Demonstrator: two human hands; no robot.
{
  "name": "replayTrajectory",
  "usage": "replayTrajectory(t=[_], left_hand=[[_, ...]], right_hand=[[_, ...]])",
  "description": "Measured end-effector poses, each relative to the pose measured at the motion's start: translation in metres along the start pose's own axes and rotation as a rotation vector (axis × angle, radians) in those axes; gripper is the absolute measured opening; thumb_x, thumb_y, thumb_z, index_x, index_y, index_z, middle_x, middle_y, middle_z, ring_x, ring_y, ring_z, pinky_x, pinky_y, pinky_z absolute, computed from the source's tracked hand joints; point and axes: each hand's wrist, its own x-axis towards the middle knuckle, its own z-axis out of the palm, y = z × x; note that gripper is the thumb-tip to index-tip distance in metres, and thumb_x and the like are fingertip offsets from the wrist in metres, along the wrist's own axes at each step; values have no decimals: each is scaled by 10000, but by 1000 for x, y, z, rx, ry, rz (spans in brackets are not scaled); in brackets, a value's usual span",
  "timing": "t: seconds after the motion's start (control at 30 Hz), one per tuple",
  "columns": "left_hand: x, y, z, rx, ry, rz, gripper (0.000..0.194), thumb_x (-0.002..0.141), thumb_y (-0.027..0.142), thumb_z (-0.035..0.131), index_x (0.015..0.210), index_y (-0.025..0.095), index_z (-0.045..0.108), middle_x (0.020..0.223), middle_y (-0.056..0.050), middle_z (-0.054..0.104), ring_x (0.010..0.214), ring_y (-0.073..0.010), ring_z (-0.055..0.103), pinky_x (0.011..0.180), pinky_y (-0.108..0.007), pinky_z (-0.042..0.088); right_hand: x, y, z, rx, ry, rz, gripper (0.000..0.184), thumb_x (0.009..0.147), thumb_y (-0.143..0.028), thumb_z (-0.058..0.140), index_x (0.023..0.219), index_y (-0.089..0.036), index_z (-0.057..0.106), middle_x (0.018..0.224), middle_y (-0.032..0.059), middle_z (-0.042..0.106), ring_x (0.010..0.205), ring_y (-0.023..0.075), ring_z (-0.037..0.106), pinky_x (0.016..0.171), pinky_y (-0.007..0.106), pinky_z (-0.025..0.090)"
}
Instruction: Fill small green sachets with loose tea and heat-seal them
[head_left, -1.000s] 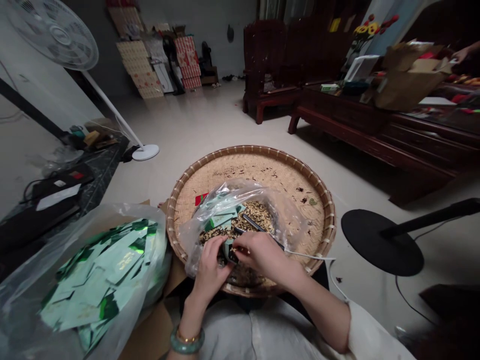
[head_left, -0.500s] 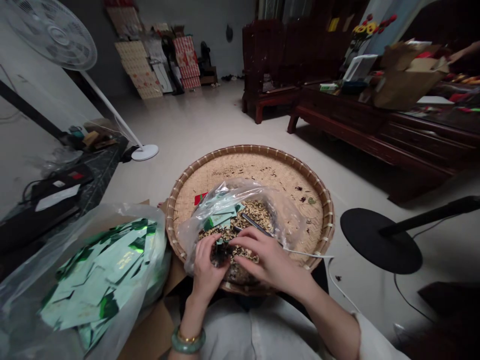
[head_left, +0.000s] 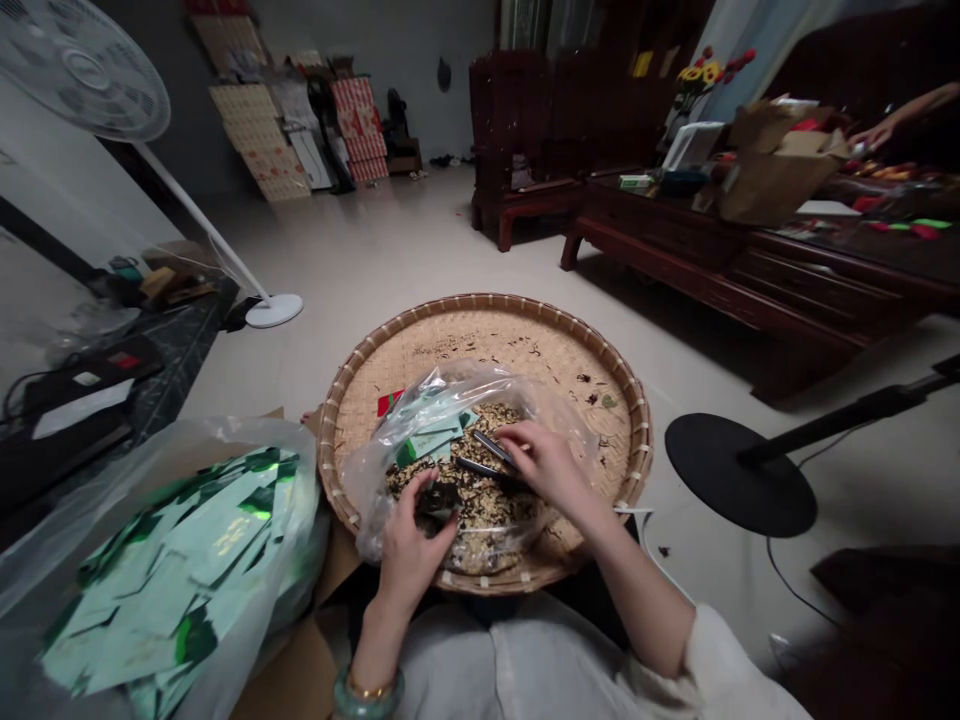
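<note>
My left hand (head_left: pixel 411 550) grips a small dark packet (head_left: pixel 439 499) above a heap of mixed seeds and dark grains (head_left: pixel 469 520). The heap lies inside a clear plastic bag (head_left: pixel 551 405), which rests on a round woven bamboo tray (head_left: pixel 480 320). My right hand (head_left: pixel 544 465) is over the bag, its fingertips at a pair of dark metal blades (head_left: pixel 486 458), possibly scissors. Mint-green packets (head_left: pixel 429 438) lie in the bag's far part. Beside the tray, a large clear bag holds many mint-green foil packets (head_left: pixel 180 560).
A cardboard box (head_left: pixel 289 660) sits under the large bag. A black-based stand (head_left: pixel 739 475) is right of the tray, and a fan (head_left: pixel 82 70) stands far left. Another person's hand (head_left: pixel 874 135) reaches over a dark wooden table (head_left: pixel 660 215) with boxes.
My right hand has moved up and to the right, away from my left hand. The dark packet now shows clearly in my left hand, and the whole view has shifted slightly.
</note>
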Motion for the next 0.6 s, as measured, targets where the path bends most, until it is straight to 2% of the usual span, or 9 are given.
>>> replayTrajectory(t=[0.03,0.1,0.2,0.3,0.5,0.6], left_hand=[[0,1,1,-18,-6,-2,505,760,237,643,1228,193,457,1204,-106,627,1115,-237,602,953,-407,487],[0,3,2,-40,-37,-5,502,768,228,635,1229,190,441,1248,-120,600,1151,-236,580,970,-408,477],[0,4,4,-22,-83,-12,471,769,205,625,1203,188,443,1282,-133,577,1187,-244,554,1001,-435,448],[0,2,6,3,-97,8,472,761,185,620,1199,190,441,1295,-133,571,1202,-250,542,1014,-451,434],[2,-1,9,34,-101,68,468,759,167,609,1204,184,468,1289,-130,578,1197,-255,545,1021,-452,429],[3,-2,10,36,-92,87,474,759,169,608,1212,175,471,1276,-131,585,1191,-253,548,1019,-448,432]], right_hand=[[6,15,-1,-91,-25,64,235,874,-115,493,1051,-146,645,1016,103,670,951,193,618,863,335,478],[18,41,0,-270,-195,122,303,839,-59,474,1081,-126,643,1022,127,672,989,208,609,898,330,451],[32,65,9,-308,-275,133,422,738,56,434,1036,-134,665,1018,115,670,978,185,606,884,269,433],[40,73,16,-313,-302,140,461,676,85,434,989,-154,673,1026,96,660,934,166,605,836,227,422],[40,76,16,-294,-301,176,216,719,-16,493,759,-134,670,778,74,671,729,165,590,705,229,416],[36,77,14,-261,-287,174,202,732,-53,515,819,-136,678,807,61,678,732,155,590,696,218,418]])
